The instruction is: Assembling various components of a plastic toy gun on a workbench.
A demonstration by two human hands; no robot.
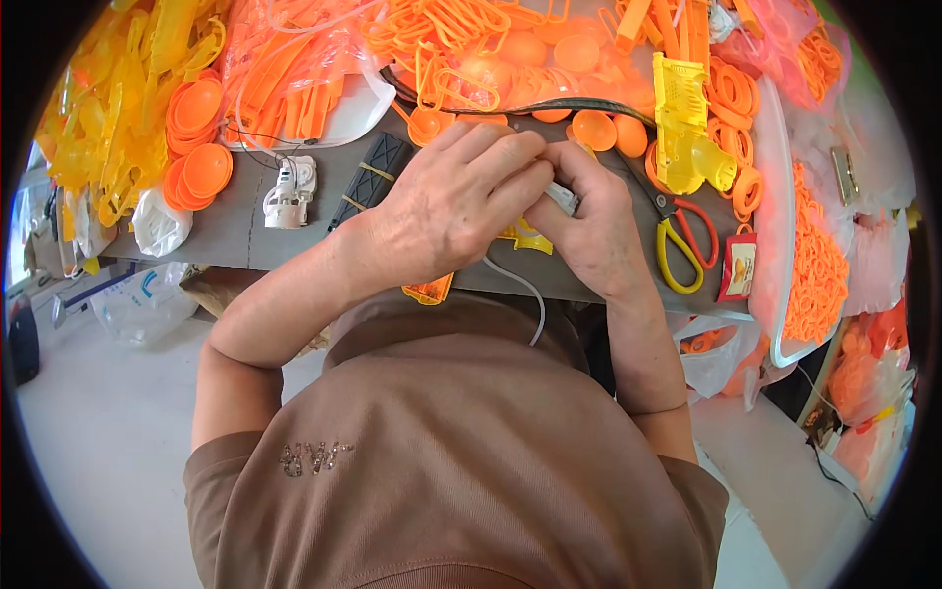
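My left hand and my right hand meet over the front part of the grey table. A small whitish-grey piece shows between the thumb and fingers of the right hand; its kind cannot be made out. The left hand's fingers are bent and closed against the right fingertips, and whatever they pinch is hidden. Under the hands, a yellow plastic part is partly covered. An orange part sticks out at the table's edge below the left wrist. A thin pale tube hangs down toward my lap.
Left of my hands lie a white mechanical part and a black bar with rubber bands. Scissors, a red packet and a yellow moulded part are at right. Orange spoons, rings and a clear tub surround the work area.
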